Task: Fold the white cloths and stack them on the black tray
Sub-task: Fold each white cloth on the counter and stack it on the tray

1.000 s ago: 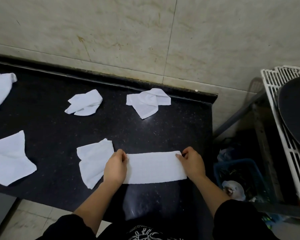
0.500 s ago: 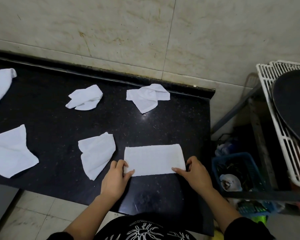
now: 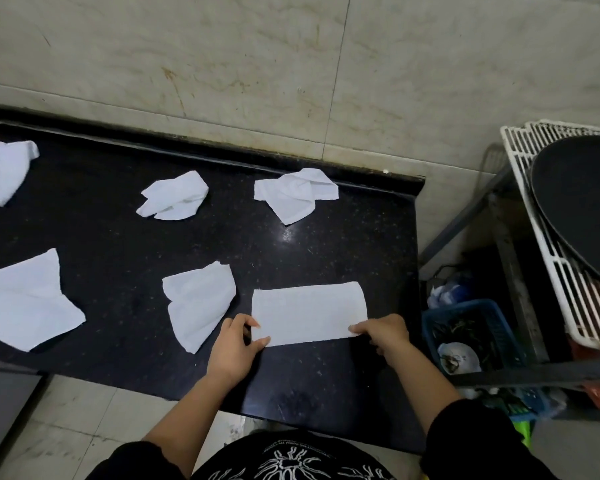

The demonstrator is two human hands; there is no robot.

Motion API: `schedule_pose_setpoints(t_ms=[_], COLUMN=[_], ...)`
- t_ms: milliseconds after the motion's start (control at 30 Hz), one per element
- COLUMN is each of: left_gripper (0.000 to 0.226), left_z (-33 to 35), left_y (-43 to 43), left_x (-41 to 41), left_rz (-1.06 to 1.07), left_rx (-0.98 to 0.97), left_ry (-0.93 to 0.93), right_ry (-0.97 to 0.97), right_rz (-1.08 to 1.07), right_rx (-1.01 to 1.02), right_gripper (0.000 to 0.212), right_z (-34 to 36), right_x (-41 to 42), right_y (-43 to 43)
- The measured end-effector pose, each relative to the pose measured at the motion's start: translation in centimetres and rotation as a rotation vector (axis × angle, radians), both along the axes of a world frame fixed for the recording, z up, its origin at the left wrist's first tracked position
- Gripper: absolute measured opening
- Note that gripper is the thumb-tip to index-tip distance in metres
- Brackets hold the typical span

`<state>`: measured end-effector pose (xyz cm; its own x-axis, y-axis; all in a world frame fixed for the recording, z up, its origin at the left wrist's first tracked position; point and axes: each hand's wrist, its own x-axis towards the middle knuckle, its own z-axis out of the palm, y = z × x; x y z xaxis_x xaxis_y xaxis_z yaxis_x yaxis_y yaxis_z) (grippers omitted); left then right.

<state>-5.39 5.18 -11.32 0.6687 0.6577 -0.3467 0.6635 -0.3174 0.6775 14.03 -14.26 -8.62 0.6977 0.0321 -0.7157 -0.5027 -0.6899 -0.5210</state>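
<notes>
A folded white cloth (image 3: pixel 307 311) lies flat as a rectangle on the black counter (image 3: pixel 118 258). My left hand (image 3: pixel 232 348) pinches its near left corner. My right hand (image 3: pixel 383 334) pinches its near right corner. Several crumpled white cloths lie further out: one (image 3: pixel 198 303) just left of the folded cloth, one (image 3: pixel 25 299) at the left edge, one (image 3: pixel 174 195) and one (image 3: pixel 297 194) near the back, one (image 3: pixel 4 169) at the far left. The round black tray (image 3: pixel 579 209) sits on a white wire rack (image 3: pixel 548 271) to the right, with nothing visible on it.
A tiled wall (image 3: pixel 291 64) rises behind the counter. Between the counter's right end and the rack is a gap with a blue basket (image 3: pixel 471 337) of odds and ends low down. The counter's near edge (image 3: pixel 291 420) runs just in front of my body.
My hands slid from the cloth's far corners to its near corners and now pinch them. The cloth looks deeper front to back than a second ago.
</notes>
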Motion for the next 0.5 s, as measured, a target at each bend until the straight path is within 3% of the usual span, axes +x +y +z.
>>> schedule_pose_setpoints(t_ms=[300,400,500], left_gripper=[0.007,0.016,0.016], left_z=[-0.2,-0.3,-0.4], left_y=[1.1,1.3,1.4], left_x=[-0.4,-0.9,-1.1], left_rz=[0.012,0.048,0.064], left_rx=[-0.137,-0.226,-0.263], left_ry=[-0.083,-0.12,-0.144], right_ry=[-0.074,-0.135,-0.299], right_rz=[-0.152,-0.078,0.138], right_rx=[0.173,0.237,0.225], right_gripper=[0.013,0.006,0.009], right_z=[0.8,1.7,2.8], right_x=[-0.2,-0.7,-1.8], right_y=[0.3,1.2,3.0])
